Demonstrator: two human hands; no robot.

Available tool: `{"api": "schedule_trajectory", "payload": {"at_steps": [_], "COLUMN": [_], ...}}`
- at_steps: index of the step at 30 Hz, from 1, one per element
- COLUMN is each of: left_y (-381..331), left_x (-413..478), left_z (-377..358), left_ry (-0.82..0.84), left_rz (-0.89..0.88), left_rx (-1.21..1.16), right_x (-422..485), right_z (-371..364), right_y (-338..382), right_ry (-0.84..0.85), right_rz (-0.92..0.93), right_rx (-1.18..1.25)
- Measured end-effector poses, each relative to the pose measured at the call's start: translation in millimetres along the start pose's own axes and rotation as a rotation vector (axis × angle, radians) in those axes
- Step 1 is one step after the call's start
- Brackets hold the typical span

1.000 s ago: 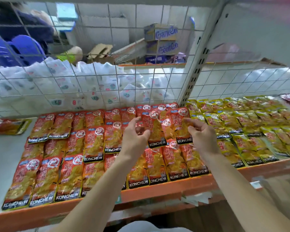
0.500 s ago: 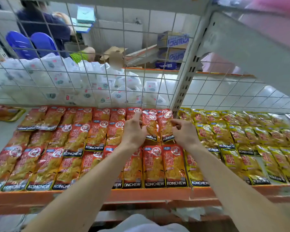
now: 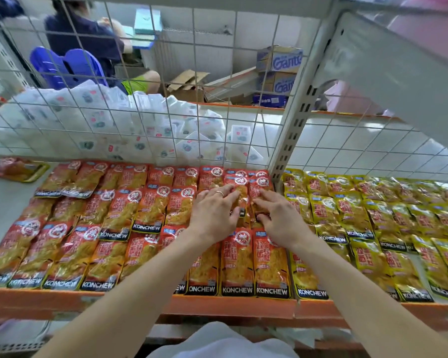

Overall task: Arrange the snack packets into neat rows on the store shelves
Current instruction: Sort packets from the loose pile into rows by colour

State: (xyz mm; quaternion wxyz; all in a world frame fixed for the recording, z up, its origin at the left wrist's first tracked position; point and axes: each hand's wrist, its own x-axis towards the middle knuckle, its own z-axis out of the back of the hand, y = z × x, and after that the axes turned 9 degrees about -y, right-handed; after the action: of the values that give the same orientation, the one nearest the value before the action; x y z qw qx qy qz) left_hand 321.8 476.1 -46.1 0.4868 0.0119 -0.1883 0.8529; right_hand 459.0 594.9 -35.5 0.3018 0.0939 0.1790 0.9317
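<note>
At the far left a single red packet [image 3: 16, 169] lies alone on the pale shelf board [image 3: 0, 202], apart from the others. Next to it the red snack packets [image 3: 119, 215] lie in three overlapping rows, from the wire mesh [image 3: 166, 73] at the back down to the orange front edge [image 3: 230, 310] of the shelf; the rows at the left side are somewhat slanted. The left hand [image 3: 214, 215], with a ring [image 3: 219, 193] on one finger, lies flat on the middle row near its right end, the fingers straight and spread, pressing down and not closed round anything. Just beside it the right hand [image 3: 279, 219] rests on the neighbouring red packets [image 3: 259, 188], its fingers only a little bent, touching and not gripping. A narrow packet [image 3: 242, 202] shows between the two hands. Right of the grey upright post [image 3: 292, 130] the yellow packets [image 3: 373, 215] lie in similar rows.
</note>
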Motion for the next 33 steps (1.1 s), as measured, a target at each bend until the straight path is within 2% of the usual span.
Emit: {"api": "schedule_trajectory", "payload": {"at_steps": [8, 25, 29, 33], "left_y": [-3.6, -11.3, -16.0, -14.4], "left_x": [11.6, 11.9, 0.0, -17.4], "left_z": [-5.6, -7.6, -3.0, 6.8], "left_ry": [-0.002, 0.020, -0.038, -0.096], "left_rz": [0.044, 0.075, 0.131, 0.128], "left_rx": [0.020, 0.031, -0.023, -0.052], "right_x": [15.3, 16.9, 15.2, 6.5], "right_z": [-2.0, -3.4, -4.2, 0.1], "right_y": [7.5, 7.9, 8.4, 10.2], "right_ry": [-0.043, -0.016, -0.014, -0.124], "right_rz": [-0.034, -0.092, -0.097, -0.116], "right_rx": [-0.035, -0.057, -0.045, 0.031]}}
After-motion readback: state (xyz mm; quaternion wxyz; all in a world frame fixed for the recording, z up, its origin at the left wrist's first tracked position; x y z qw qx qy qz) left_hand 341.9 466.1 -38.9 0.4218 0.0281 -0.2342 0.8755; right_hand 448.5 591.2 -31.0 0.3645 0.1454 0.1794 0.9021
